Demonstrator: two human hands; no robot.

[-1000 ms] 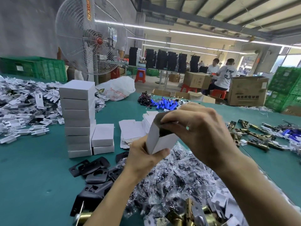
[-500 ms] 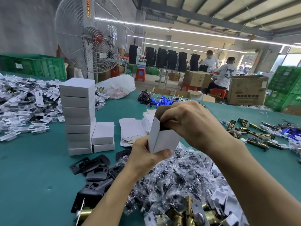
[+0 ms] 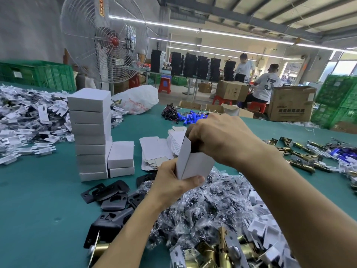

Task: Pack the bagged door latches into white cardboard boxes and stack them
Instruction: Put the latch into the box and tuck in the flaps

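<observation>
Now L hand [image 3: 173, 182] is gripping white box [image 3: 195, 165] by its base, upright above bagged-latch pile [image 3: 212, 206], box stack [image 3: 89, 132] at left. R hand [image 3: 222, 138] is curling fingers into box's open top; what they're holding, can't tell.

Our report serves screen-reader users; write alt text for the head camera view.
The left hand holds an open white box above a pile of bagged latches while the right hand reaches into its top. A stack of closed white boxes stands to the left on the green table.
</observation>
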